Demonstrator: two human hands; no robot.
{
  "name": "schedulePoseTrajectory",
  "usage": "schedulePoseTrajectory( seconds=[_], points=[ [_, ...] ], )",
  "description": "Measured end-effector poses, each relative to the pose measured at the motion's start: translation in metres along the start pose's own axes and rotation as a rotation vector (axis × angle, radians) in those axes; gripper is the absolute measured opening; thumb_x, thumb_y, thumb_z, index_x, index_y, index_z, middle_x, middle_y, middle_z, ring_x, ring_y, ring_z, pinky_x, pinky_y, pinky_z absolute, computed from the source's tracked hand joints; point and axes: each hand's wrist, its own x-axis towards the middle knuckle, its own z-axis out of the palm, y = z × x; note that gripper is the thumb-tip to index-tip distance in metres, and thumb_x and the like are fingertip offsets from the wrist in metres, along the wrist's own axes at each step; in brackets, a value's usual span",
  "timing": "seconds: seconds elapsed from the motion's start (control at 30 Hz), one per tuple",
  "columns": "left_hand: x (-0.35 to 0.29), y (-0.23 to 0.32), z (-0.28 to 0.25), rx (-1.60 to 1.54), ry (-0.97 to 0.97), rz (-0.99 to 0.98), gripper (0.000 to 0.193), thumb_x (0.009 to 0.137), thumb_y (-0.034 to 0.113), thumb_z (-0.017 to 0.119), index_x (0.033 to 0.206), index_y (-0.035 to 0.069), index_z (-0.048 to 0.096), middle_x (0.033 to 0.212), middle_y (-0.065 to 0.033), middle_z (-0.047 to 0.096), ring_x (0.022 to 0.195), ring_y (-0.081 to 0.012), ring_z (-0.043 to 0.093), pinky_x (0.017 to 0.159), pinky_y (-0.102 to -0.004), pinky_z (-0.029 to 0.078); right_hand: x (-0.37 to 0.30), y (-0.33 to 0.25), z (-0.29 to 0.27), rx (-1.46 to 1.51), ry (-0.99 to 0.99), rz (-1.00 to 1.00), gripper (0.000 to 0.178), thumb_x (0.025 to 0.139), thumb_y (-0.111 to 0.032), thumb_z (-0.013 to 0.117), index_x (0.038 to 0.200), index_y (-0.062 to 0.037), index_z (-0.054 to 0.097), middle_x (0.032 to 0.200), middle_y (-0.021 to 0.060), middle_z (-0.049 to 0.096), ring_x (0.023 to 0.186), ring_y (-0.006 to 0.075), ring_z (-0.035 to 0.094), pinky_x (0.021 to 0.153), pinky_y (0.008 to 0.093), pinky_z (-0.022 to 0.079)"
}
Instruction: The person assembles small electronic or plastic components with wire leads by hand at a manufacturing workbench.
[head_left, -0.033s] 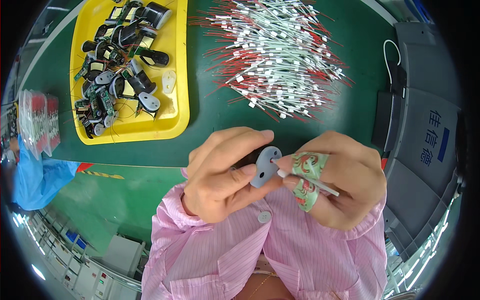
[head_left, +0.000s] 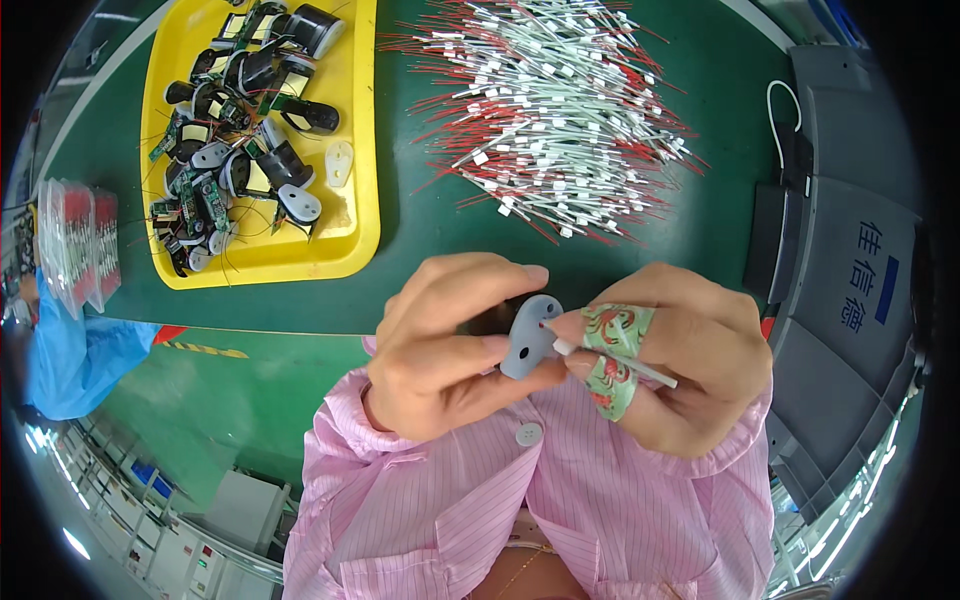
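Observation:
Between the fingers of my left hand point(head_left: 425, 365) is a small device with a rounded grey end cap point(head_left: 527, 345), which has several small holes; its darker body is mostly hidden behind my fingers. My right hand point(head_left: 700, 345), with green patterned wraps on two fingers, pinches a thin white wire with a white connector point(head_left: 652, 373). Those pinching fingertips are right at the cap, where a bit of red shows by a hole. Whether the wire's end is inside the hole I cannot tell.
A yellow tray point(head_left: 362, 200) at the left holds several black devices with green circuit boards. Beyond my hands lies a large pile of red and white wires point(head_left: 550, 110). Clear bags of wires point(head_left: 75, 240) stand far left. A grey plastic bin point(head_left: 850, 200) is at the right.
The grey cap has turned very slightly in my left hand, whose fingers have shifted a little. My right hand is almost still.

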Motion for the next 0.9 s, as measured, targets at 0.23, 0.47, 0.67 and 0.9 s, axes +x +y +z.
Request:
schedulePoseTrajectory(
  seconds=[0.23, 0.47, 0.67, 0.9],
  points=[
    [0.011, 0.016, -0.004, 0.122, -0.002, -0.241, 0.053, 0.057, 0.006, 0.088, 0.104, -0.001, 0.065, 0.102, -0.0126, 0.054, 0.086, -0.0235, 0.054, 0.067, -0.0313, 0.048, 0.001, 0.007, 0.002, -0.059, 0.025, -0.007, 0.019, 0.069, 0.009, 0.07, 0.087, 0.0073, 0.069, 0.077, 0.0148, 0.065, 0.056, 0.0144, 0.059, 0.047, 0.0212, 0.044],
    [0.003, 0.007, 0.0, 0.024, 0.019, -0.154, 0.048, 0.063, -0.001, 0.084, 0.104, 0.002, 0.059, 0.102, -0.0188, 0.06, 0.068, -0.0147, 0.061, 0.049, -0.0241, 0.047, -0.004, 0.008, 0.002, -0.236, 0.018, 0.076, 0.014, 0.064, 0.007, 0.072, 0.077, 0.0027, 0.068, 0.062, 0.0062, 0.057, 0.048, 0.0148, 0.047, 0.043, 0.0262, 0.035],
    [0.007, 0.017, -0.006, -0.042, 0.017, -0.276, 0.052, 0.065, -0.001, 0.082, 0.112, -0.002, 0.058, 0.098, -0.019, 0.063, 0.076, -0.022, 0.064, 0.062, -0.0299, 0.052, -0.001, 0.005, -0.001, -0.253, -0.016, 0.003, 0.027, 0.053, 0.009, 0.062, 0.08, 0.005, 0.062, 0.063, 0.0085, 0.05, 0.05, 0.0238, 0.049, 0.043, 0.0347, 0.037],
    [0.004, 0.005, -0.023, -0.014, -0.129, -0.214, 0.042, 0.075, -0.004, 0.071, 0.115, -0.009, 0.06, 0.106, -0.0236, 0.064, 0.085, -0.0283, 0.066, 0.075, -0.0323, 0.052, 0.005, 0.002, 0.01, -0.252, 0.056, 0.174, 0.017, 0.064, 0.008, 0.068, 0.08, 0.0025, 0.065, 0.06, 0.0058, 0.05, 0.049, 0.0171, 0.044, 0.044, 0.0297, 0.033]
  ],
)
